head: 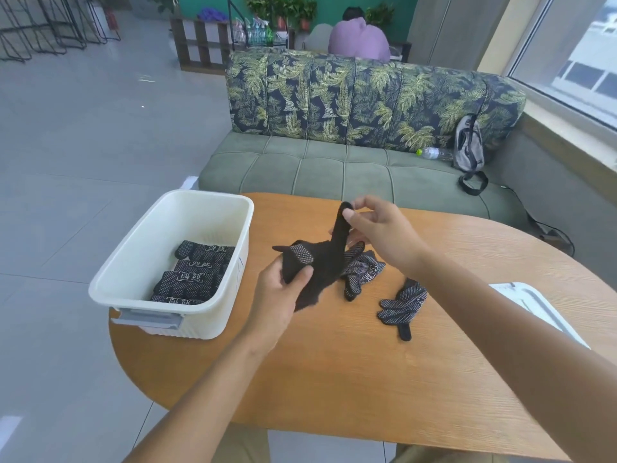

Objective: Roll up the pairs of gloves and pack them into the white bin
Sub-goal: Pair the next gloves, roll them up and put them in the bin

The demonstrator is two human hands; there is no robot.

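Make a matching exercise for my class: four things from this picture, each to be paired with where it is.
Things:
1. rolled glove pairs
2. water bottle
3. black glove
4. loose dotted glove

Places:
A. on the sofa seat
B. held in both hands
C. in the white bin
D. flat on the wooden table

Pairs: 1-C, 2-A, 3-B, 4-D
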